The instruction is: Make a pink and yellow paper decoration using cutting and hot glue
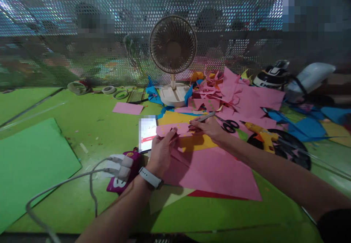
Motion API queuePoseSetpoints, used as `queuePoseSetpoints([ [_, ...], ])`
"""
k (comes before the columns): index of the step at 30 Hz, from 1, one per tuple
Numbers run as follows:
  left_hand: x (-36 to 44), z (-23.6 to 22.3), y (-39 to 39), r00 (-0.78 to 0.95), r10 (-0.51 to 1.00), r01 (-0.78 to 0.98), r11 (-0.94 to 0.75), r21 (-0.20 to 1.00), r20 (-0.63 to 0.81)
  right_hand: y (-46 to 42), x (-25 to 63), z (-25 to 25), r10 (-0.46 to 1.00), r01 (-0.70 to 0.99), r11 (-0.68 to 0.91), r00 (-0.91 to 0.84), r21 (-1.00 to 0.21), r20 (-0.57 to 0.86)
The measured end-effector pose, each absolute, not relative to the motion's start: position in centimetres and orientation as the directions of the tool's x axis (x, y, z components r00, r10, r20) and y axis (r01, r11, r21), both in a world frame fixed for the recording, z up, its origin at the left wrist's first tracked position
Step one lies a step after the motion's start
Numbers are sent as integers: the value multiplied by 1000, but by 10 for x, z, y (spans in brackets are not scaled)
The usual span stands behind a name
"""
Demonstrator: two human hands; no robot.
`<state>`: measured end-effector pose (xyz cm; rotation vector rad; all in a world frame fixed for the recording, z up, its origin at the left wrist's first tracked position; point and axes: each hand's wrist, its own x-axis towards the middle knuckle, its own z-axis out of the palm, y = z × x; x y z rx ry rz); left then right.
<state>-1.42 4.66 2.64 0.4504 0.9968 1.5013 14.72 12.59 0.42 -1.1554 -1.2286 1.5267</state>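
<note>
My left hand [162, 150] pinches a pink paper strip [181, 127] between thumb and fingers. Small yellowish marks run along this strip. In my right hand [208, 127] is a slim grey pen [206, 117], gripped near its tip at the strip's right end. Under both hands lie yellow paper [196, 143] and a large pink sheet [211, 170]. A lit phone [146, 140] lies just left of the strip. Black-handled scissors [230, 126] rest to the right of my right hand, their blades partly covered.
A fan [173, 47] stands at the back before a perforated metal screen. Paper scraps [214, 84] are heaped beside it. A yellow glue gun [261, 135] lies on a black round tray [300, 159]. White chargers [120, 166] with cables and green paper [35, 166] lie on the left.
</note>
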Motion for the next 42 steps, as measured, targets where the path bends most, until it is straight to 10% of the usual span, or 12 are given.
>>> queuePoseSetpoints([
  [42,-12,24,47,-214,939,-618,83,782,-269,118,149,4,961,-3,62,-270,-998,60],
])
